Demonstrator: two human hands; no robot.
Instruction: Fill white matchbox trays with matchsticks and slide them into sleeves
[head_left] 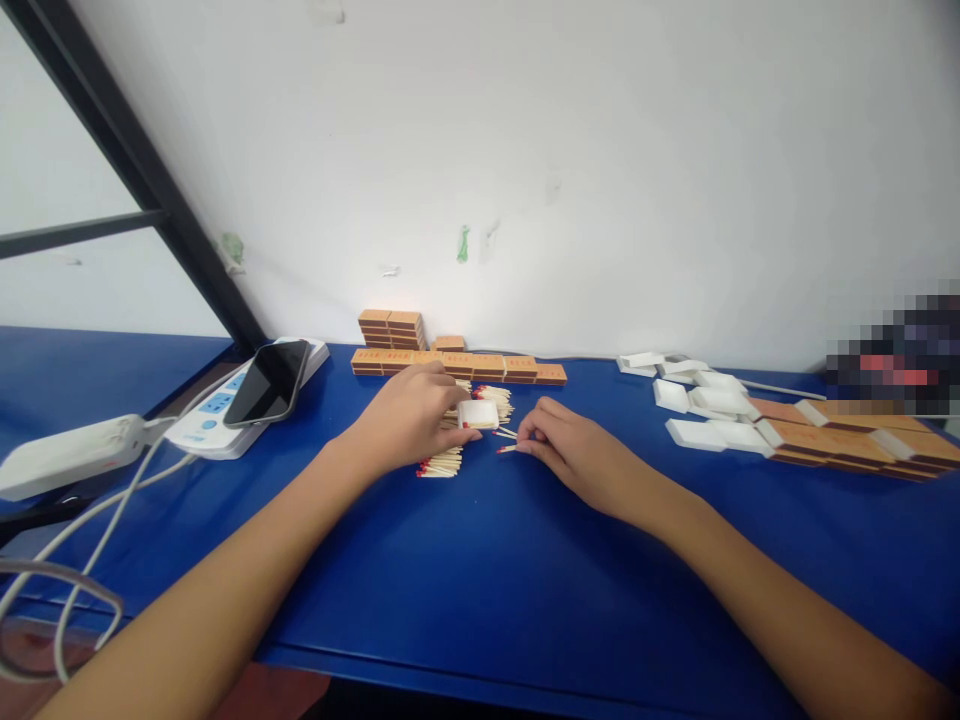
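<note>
Between my hands sits a small white matchbox tray (480, 408) with a few matches along its near side. My left hand (412, 415) grips the tray's left end, thumb at the near edge and fingers curled over the far side. Red-tipped matches (441, 463) lie in a pile under and beside that hand, with more matches (493, 400) behind the tray. My right hand (559, 440) pinches a few matches (507, 449) between thumb and fingers, their red heads pointing left toward the tray.
Orange matchboxes (450, 363) form a row along the wall, with a stack (390, 328) behind. White empty trays (705, 400) and orange sleeves (840, 440) lie at right. A phone (268, 382) rests on a power strip (214, 415) at left, near cables and a charger (71, 455).
</note>
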